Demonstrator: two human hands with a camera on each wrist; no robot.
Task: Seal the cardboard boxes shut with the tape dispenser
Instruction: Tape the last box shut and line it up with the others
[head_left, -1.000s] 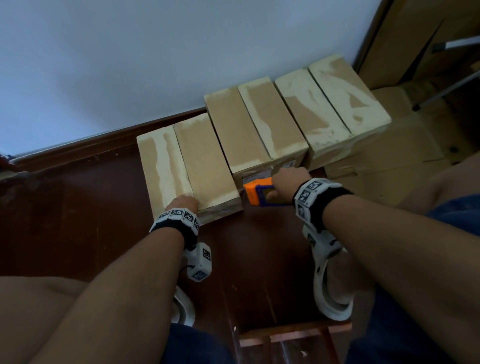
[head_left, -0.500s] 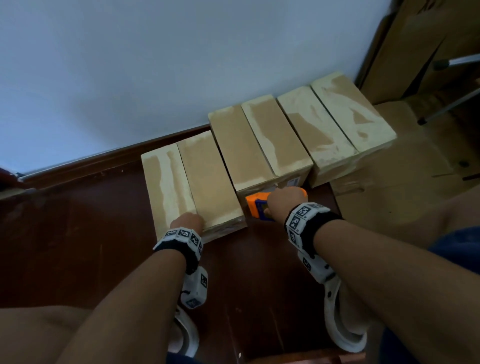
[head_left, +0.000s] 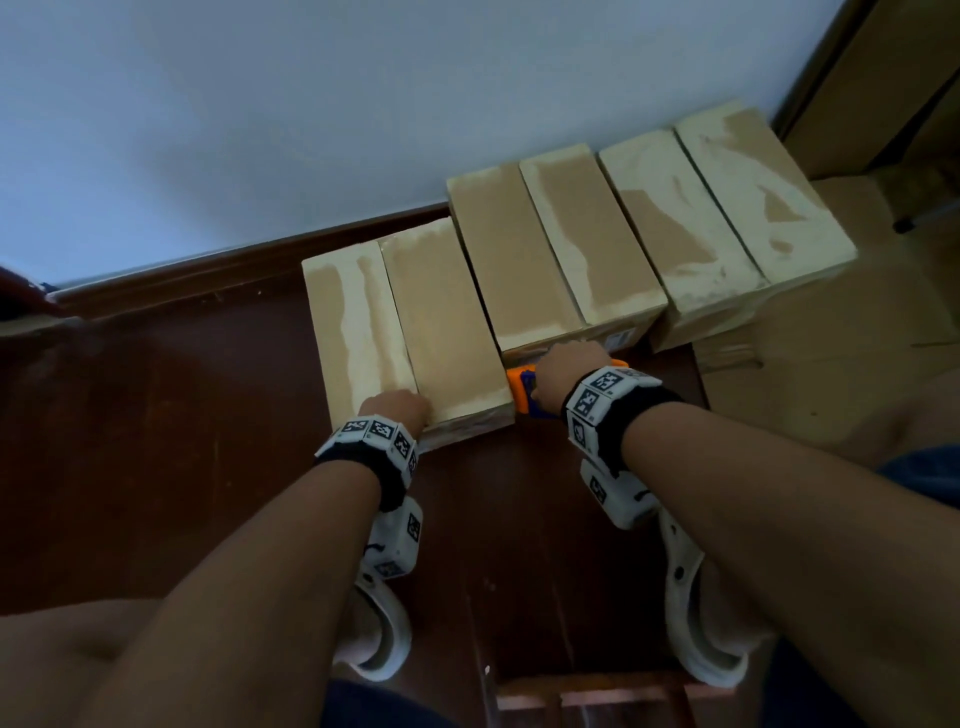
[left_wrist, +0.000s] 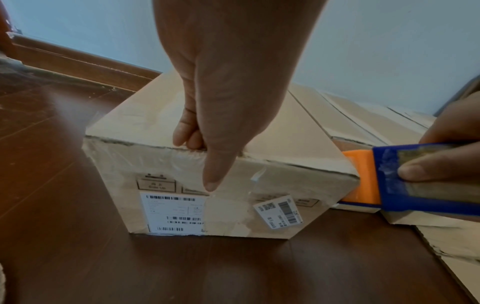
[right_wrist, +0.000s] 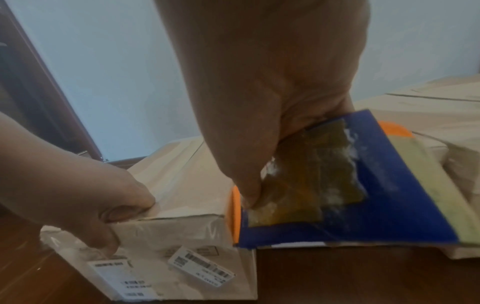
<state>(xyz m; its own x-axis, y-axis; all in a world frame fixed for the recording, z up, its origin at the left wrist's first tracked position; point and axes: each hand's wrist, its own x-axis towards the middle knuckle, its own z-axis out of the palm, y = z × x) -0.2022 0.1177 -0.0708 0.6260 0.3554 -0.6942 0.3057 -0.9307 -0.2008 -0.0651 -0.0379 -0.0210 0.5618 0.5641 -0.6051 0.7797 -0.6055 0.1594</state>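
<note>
A tape-streaked box (head_left: 410, 332) on the floor (head_left: 156, 441) is gripped by the left hand (head_left: 397, 408); the blue-and-orange dispenser (head_left: 522, 392) is clutched in the right hand (head_left: 569, 371).

Black wristbands (head_left: 618, 410), white tagged cameras (head_left: 397, 540)

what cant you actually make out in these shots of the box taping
- Tape roll and cutting edge of the tape dispenser: hidden by the right hand in the right wrist view; only an orange and blue corner shows from the head.
- Print on the shipping label of the nearest box: too small and blurred.
- Left hand fingertips: curled under on the box edge, partly hidden.
- Box contents: flaps closed.
</note>
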